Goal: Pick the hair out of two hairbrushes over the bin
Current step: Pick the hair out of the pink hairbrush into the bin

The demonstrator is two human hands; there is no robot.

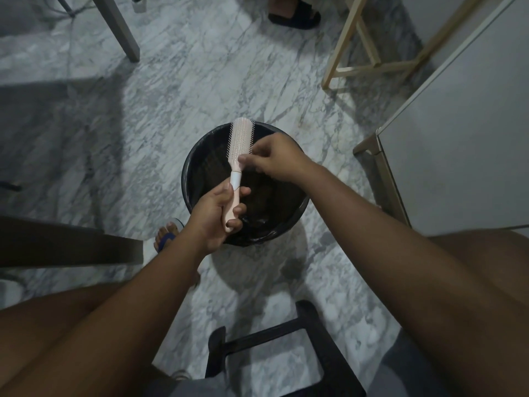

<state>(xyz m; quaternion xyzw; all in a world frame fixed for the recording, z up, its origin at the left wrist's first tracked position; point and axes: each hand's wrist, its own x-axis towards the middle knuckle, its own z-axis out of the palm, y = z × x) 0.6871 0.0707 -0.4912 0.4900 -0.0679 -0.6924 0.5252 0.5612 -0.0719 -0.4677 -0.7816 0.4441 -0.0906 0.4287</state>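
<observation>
A pink hairbrush [241,141] with a white collar is held upright over a round black bin [197,164] lined with a dark bag. My left hand [216,214] grips its handle from below. My right hand [276,157] is at the right side of the brush head, thumb and fingertips pinched together against the lower bristles. Whether hair is between those fingers is too small to tell. Dark clumps lie in the bottom of the bin. Only this one brush is in view.
The bin stands on a grey marble floor. A black stool frame [286,351] is between my knees. A wooden stand [369,61] and white cabinet [458,133] are at the right, a table leg [120,27] far left, another person's sandalled foot [294,12] at the top.
</observation>
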